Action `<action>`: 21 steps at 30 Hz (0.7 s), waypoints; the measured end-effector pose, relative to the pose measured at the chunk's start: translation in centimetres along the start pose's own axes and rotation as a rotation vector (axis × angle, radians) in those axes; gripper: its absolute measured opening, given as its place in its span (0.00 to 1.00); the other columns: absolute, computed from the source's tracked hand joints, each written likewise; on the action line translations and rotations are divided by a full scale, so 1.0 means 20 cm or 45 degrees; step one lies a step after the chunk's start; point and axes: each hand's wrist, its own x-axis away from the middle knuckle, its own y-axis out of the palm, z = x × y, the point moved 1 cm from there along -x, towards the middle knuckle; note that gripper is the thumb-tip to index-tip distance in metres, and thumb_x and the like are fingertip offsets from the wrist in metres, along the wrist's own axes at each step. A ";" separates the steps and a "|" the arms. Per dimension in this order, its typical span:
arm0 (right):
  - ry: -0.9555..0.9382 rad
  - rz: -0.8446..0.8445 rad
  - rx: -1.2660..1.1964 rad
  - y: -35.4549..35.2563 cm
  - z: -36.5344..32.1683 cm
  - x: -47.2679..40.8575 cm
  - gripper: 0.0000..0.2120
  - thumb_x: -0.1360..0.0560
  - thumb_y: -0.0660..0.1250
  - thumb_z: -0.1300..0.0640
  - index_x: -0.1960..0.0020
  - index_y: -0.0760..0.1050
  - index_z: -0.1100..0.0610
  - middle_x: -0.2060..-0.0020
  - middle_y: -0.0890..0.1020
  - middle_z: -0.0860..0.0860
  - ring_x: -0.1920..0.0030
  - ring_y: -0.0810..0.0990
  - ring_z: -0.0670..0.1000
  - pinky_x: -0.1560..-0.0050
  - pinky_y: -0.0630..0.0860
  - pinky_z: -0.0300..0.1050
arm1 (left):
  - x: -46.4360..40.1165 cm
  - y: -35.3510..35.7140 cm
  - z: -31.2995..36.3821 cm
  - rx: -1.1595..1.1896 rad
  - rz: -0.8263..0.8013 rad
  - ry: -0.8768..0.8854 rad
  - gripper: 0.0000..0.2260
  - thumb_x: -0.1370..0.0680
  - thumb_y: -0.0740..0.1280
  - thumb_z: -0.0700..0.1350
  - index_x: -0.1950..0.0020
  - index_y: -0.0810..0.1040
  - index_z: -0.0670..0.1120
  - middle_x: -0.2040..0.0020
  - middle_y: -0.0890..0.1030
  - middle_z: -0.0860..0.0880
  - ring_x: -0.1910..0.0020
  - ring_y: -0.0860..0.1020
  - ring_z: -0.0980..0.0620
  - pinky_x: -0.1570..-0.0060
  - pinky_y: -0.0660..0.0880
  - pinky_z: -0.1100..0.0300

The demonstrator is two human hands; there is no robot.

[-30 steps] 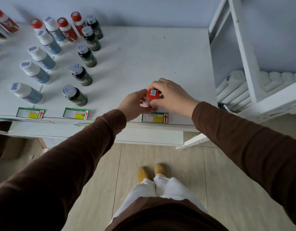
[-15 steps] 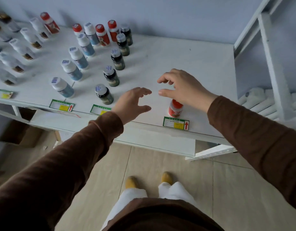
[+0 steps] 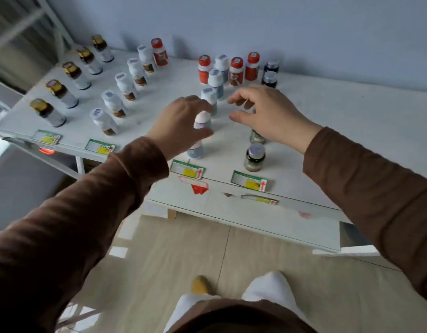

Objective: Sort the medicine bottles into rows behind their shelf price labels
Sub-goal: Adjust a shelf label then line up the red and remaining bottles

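Note:
Medicine bottles stand in rows on the white shelf [image 3: 339, 140]. Blue bottles with white caps [image 3: 195, 150] line up behind one price label [image 3: 187, 169]. Dark green bottles [image 3: 255, 157] stand behind the label to its right [image 3: 249, 181]. At the back stand three red bottles [image 3: 236, 70] mixed with blue and dark ones. My left hand [image 3: 181, 121] hovers over the blue row, fingers loosely curved, holding nothing. My right hand [image 3: 267, 114] hovers over the green row, spread and empty, hiding some of its bottles.
To the left run a row of white bottles with brown labels [image 3: 104, 121] and a row of gold-capped bottles [image 3: 47, 112], each behind a label. One more red bottle [image 3: 159, 51] stands at the back left. The shelf's right part is bare.
Both hands let go of the red bottle by the right-hand label and moved left and back over the blue and green rows. The view swung left; that bottle is out of view.

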 end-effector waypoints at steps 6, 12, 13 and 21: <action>0.108 -0.031 0.019 0.11 -0.14 -0.36 0.15 0.24 0.67 0.47 0.39 0.76 0.50 0.49 0.80 0.46 0.50 0.78 0.48 0.47 0.76 0.47 | -0.21 -0.11 -0.43 -0.020 -0.037 -0.043 0.19 0.26 0.73 0.50 0.36 0.78 0.48 0.41 0.79 0.46 0.42 0.77 0.45 0.44 0.71 0.54; 0.181 -0.022 -0.064 0.20 -0.11 -0.81 0.16 0.25 0.68 0.50 0.38 0.76 0.52 0.49 0.80 0.47 0.50 0.80 0.48 0.48 0.74 0.44 | -0.54 -0.12 -0.78 0.043 -0.041 -0.106 0.20 0.26 0.74 0.50 0.36 0.78 0.48 0.40 0.80 0.47 0.42 0.77 0.46 0.44 0.70 0.57; 0.185 -0.016 -0.069 0.22 -0.10 -0.89 0.16 0.25 0.68 0.49 0.38 0.76 0.52 0.49 0.80 0.47 0.50 0.79 0.48 0.49 0.73 0.42 | -0.60 -0.13 -0.84 0.048 -0.040 -0.119 0.20 0.26 0.74 0.50 0.36 0.78 0.49 0.39 0.80 0.47 0.42 0.77 0.46 0.44 0.69 0.58; 0.222 0.000 -0.121 0.45 -0.09 -1.50 0.18 0.25 0.69 0.50 0.38 0.75 0.54 0.48 0.78 0.47 0.50 0.76 0.48 0.54 0.66 0.37 | -1.03 -0.22 -1.30 -0.014 -0.049 -0.164 0.19 0.27 0.73 0.49 0.36 0.79 0.49 0.38 0.77 0.45 0.39 0.75 0.43 0.45 0.66 0.59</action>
